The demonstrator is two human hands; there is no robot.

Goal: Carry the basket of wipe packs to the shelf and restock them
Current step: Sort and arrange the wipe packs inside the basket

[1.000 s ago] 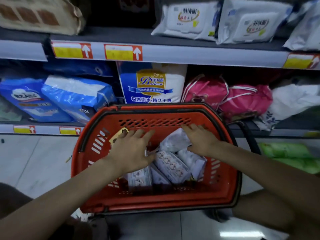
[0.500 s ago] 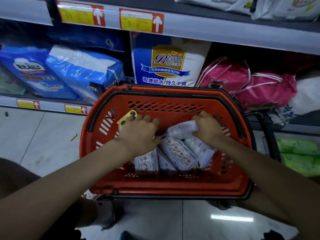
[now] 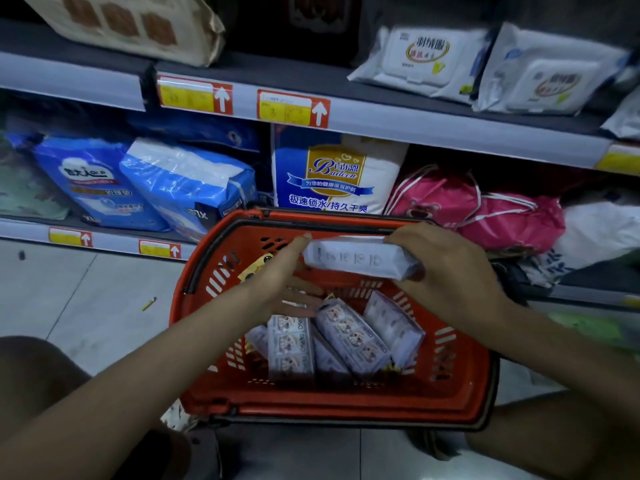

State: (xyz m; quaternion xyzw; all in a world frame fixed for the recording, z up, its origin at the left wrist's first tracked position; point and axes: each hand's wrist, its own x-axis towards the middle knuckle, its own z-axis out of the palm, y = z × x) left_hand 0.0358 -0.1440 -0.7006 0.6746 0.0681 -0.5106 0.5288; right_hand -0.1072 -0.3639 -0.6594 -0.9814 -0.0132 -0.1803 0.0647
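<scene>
A red basket (image 3: 457, 396) rests on the floor in front of the shelf, with several pale wipe packs (image 3: 349, 336) lying inside. One white wipe pack (image 3: 356, 259) is lifted above the basket's far rim. My right hand (image 3: 446, 271) grips its right end. My left hand (image 3: 280, 282) has fingertips touching the pack's left end, fingers spread. Larger white wipe packs (image 3: 426, 60) lie on the upper shelf (image 3: 398, 116) at the right.
The lower shelf holds blue diaper packs (image 3: 180, 185), a blue-and-white pack (image 3: 332, 178) and pink bags (image 3: 485, 213). A brown pack (image 3: 138, 26) lies on the upper shelf at left. My knees flank the basket on grey floor tiles (image 3: 86, 299).
My right hand has lifted one wipe pack out of the basket to above its far rim. My left hand rose from the packs to meet the pack's left end.
</scene>
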